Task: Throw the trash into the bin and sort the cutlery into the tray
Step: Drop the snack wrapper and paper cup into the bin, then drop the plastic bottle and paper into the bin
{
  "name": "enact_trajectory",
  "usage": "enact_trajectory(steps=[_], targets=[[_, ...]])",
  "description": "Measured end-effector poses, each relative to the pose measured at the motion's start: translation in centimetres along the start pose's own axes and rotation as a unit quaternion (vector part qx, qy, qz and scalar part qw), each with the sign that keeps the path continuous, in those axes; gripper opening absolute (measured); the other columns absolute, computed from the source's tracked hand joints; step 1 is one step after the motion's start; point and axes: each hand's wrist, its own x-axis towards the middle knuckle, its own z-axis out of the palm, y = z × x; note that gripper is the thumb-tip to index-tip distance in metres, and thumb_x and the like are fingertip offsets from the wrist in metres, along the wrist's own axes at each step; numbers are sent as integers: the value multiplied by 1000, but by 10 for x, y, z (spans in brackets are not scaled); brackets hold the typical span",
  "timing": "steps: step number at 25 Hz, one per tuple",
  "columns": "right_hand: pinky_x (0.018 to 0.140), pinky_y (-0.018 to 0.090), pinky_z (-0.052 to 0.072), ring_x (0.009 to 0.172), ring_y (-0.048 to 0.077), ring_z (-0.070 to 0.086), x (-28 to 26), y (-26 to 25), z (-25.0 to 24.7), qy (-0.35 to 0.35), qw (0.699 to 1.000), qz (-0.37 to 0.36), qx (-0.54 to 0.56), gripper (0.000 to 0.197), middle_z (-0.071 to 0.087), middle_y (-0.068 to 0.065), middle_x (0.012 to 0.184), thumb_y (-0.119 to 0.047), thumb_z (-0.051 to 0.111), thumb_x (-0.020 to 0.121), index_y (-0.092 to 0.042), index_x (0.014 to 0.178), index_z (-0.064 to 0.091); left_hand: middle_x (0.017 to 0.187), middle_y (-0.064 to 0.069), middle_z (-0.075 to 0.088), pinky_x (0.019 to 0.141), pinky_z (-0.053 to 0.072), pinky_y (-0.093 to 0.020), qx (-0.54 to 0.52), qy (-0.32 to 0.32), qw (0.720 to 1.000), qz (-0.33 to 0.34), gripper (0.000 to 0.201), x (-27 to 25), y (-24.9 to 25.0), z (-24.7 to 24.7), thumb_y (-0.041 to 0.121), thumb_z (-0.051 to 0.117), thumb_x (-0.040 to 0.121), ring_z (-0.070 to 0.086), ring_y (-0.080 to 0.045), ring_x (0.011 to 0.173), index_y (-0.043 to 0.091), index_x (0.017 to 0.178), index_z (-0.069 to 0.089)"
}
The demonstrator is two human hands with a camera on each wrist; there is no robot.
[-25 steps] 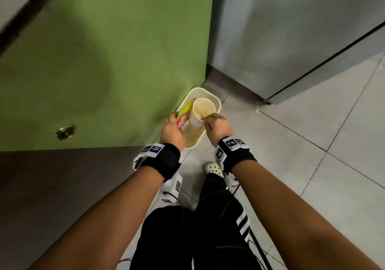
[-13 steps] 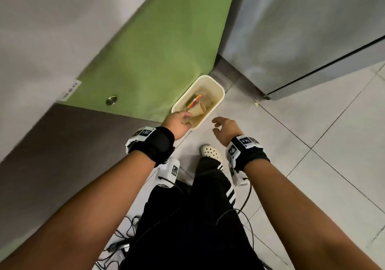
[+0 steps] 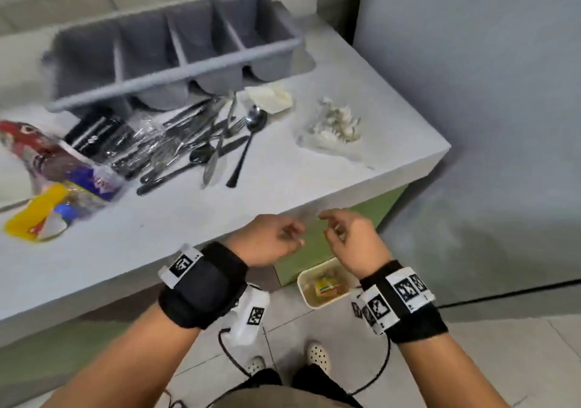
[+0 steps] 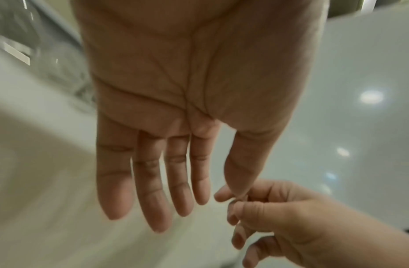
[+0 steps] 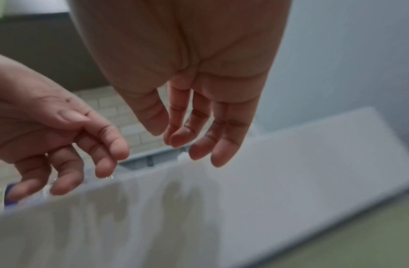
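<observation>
A grey cutlery tray (image 3: 176,46) with several compartments stands at the back of the white counter (image 3: 283,181). In front of it lies a heap of forks, spoons and knives (image 3: 201,143). Trash sits on the counter: a colourful wrapper (image 3: 53,168), a white napkin (image 3: 268,96) and a crumpled clear bag (image 3: 333,124). The cream bin (image 3: 303,285) stands on the floor below the counter edge with trash inside. My left hand (image 3: 276,241) and right hand (image 3: 342,234) hover empty, fingers relaxed, close together just off the counter's front edge.
A grey wall (image 3: 487,93) rises to the right of the counter. Green cabinet fronts (image 3: 301,256) run under the counter. My feet in white clogs (image 3: 317,354) stand on the tiled floor, with a black cable looping near them.
Both hands have let go of the paper cup and wrapper into the bin and risen to counter height. My view has lifted from the bin to the counter.
</observation>
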Motion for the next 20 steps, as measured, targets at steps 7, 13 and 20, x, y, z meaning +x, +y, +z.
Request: enact_trajectory(steps=[7,13,20], targets=[[78,22,41,80,18,51,79,-74,-34,27,990,-131,-44,26,64,15,105,-8,54,86,-8,110,65,98,3,62,60,40,-15,-125,306,943,-41,25,-41,-16,-94,18,61,86,56,-4,63,15,111,65],[105,35,38,121,35,45,161,-112,-2,7,987,-101,-125,35,49,16,129,-10,51,86,-10,120,59,117,-16,62,91,45,-29,-34,474,863,-171,34,-53,-90,-148,18,64,81,59,-30,101,12,114,64],[112,50,29,139,36,20,233,-127,25,1,969,21,-246,56,29,14,148,-14,49,85,-13,138,33,135,-16,47,104,40,-51,120,341,882,-303,73,-49,-155,-181,34,70,73,47,-39,123,23,138,39]])
